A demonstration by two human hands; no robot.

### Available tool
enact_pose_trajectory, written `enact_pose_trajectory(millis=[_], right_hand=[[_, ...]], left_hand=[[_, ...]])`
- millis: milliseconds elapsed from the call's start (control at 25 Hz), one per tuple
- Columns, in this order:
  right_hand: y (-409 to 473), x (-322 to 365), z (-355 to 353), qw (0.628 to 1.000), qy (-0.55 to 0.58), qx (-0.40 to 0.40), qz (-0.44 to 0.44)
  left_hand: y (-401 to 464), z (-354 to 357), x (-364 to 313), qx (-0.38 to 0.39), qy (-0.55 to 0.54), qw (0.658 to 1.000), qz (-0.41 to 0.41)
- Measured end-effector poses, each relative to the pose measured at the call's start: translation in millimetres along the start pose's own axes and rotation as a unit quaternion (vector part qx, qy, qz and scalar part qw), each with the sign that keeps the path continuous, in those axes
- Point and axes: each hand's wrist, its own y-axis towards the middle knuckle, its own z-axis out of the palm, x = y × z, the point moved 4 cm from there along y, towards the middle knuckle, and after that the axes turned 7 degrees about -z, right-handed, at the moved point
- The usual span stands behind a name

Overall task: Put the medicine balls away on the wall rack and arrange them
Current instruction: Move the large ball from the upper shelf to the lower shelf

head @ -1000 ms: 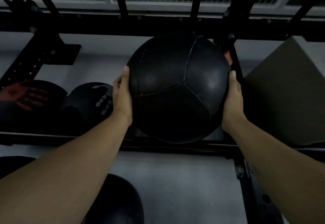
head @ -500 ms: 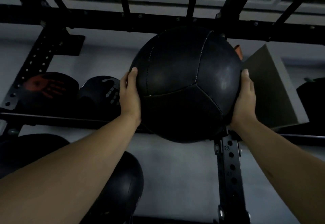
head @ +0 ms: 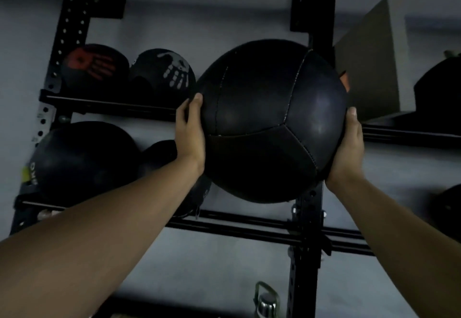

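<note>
Since a moment ago the medicine ball has risen to the upper rail; my left hand and right hand clamp its sides; I'd ease it rightward of the white-handprint ball, though the dim gap looks tight.

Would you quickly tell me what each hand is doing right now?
Left hand: pressed on the large black medicine ball, holding it.
Right hand: holding the same ball's other side.
</note>
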Motion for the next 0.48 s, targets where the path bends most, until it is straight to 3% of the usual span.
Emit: enact_pose_trajectory(millis=[480], right_hand=[[-21.1,-126.7,-22.6,0.994,-0.051,-0.034,0.093]], left_hand=[[23.9,-39.0,108.1,-0.058,0.059,0.991,-0.109]])
